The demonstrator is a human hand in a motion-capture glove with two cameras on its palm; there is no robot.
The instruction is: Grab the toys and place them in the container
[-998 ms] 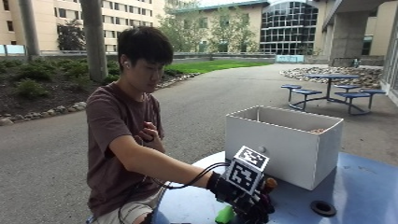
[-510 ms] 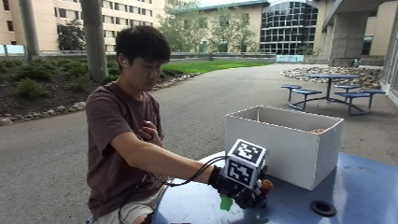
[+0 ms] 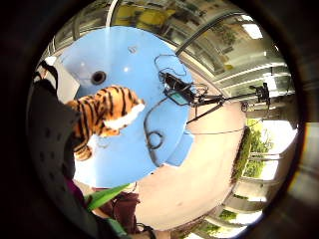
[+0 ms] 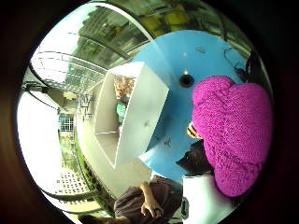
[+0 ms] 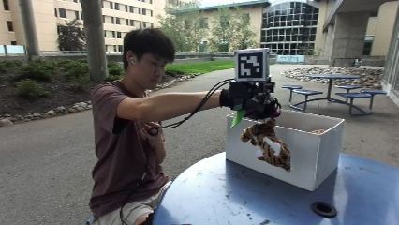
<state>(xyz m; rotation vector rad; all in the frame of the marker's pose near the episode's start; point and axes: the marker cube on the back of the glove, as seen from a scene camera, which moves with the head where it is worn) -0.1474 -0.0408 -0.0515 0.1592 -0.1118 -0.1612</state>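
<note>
My gloved right hand (image 5: 249, 97) is raised in front of the person, over the near rim of the white container (image 5: 314, 157). It grips a magenta knitted toy (image 4: 233, 135) with a green leaf (image 5: 238, 117). A striped tiger plush (image 5: 268, 146) dangles from the same grip, hanging in front of the container's near wall. The tiger (image 3: 107, 112) shows above the blue table (image 3: 129, 55) in the little finger side view. The open container (image 4: 140, 116) holds a tan toy (image 4: 123, 86) and a green one (image 4: 120, 110).
The round blue table (image 5: 237, 197) has a dark hole (image 5: 322, 208) near its middle. The container stands toward the table's far side. A tripod with a device (image 3: 185, 92) stands on the pavement beside the table. The person's bare hand (image 4: 149, 207) rests at their lap.
The hand has risen from table level beside the container to above its near rim, carrying the toys up with it. The tiger plush now hangs free below the hand.
</note>
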